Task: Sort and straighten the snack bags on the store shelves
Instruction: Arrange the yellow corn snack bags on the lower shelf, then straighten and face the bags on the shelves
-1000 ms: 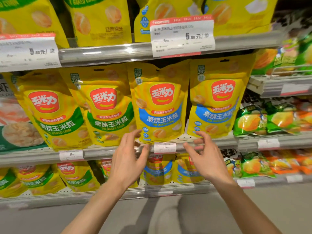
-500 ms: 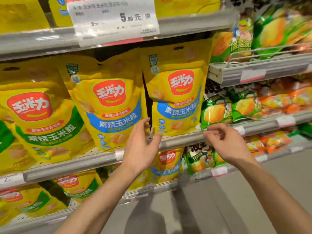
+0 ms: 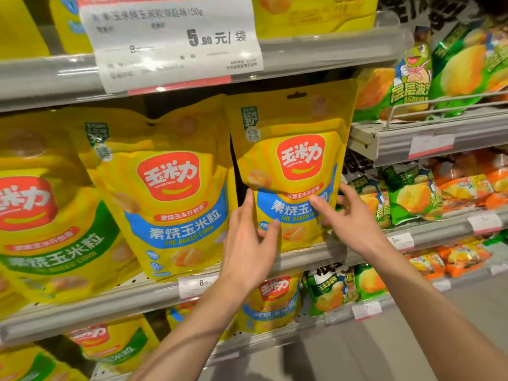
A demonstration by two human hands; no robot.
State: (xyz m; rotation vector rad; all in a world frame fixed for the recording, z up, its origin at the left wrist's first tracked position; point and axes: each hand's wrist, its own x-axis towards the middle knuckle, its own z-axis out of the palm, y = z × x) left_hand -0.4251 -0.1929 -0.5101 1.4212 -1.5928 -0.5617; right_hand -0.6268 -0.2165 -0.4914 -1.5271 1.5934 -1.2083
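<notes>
Price tags and floor, as I see them from the head camera.
A large white price card (image 3: pixel 176 42) hangs upper centre on the top rail; small tags (image 3: pixel 198 284) and (image 3: pixel 430 145) clip to lower rails; grey floor (image 3: pixel 357 353) fills the bottom right of the frame.

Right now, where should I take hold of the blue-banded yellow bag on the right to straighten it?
Probably by its lower side edges, from the front: the blue-banded bag stands upright, its top tucked under the upper shelf, and both hands, left and right, flank its lower half.
</notes>
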